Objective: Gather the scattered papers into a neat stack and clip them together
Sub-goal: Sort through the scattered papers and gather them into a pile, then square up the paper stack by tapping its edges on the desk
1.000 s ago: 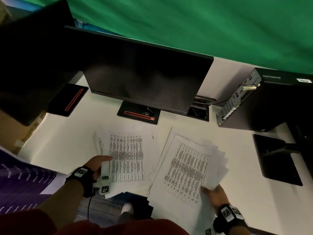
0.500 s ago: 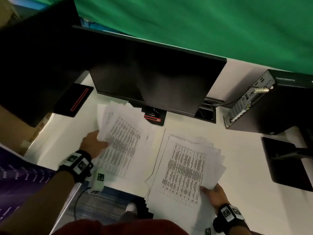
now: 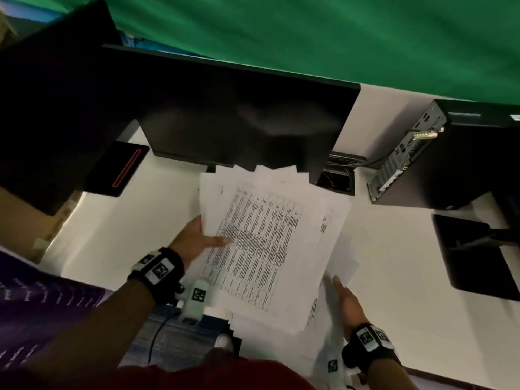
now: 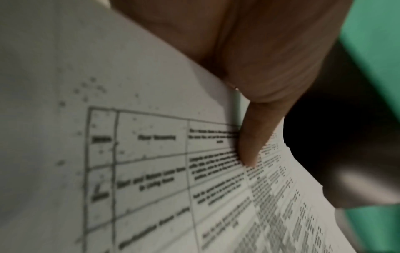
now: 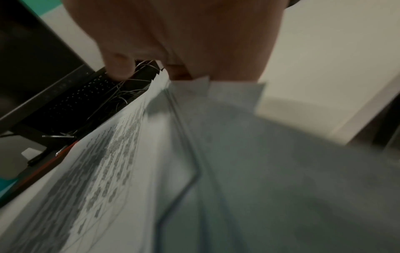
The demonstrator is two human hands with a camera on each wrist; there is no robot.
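Note:
A fanned bundle of white printed papers [image 3: 267, 243] sits at the desk's middle, in front of the monitor. My left hand [image 3: 202, 237] grips its left edge, thumb on top of the table-printed sheet [image 4: 151, 154] and fingers hidden beneath. This bundle lies over a second pile of papers [image 3: 340, 257] whose corners stick out at the right. My right hand [image 3: 344, 298] is beside that pile's lower right edge with straight fingers, holding nothing. In the right wrist view, paper edges [image 5: 227, 92] lie against my palm. No clip shows in the head view.
A black monitor [image 3: 239, 116] stands right behind the papers on the white desk [image 3: 394, 263]. A cable tray [image 3: 339, 181] and a computer case [image 3: 439, 153] are at the back right. A black stand base [image 3: 475, 254] lies at the right, another [image 3: 118, 167] at the left.
My left hand lifted its bundle and carried it right, over the right-hand pile. My right hand released the pile's corner and straightened out beside it.

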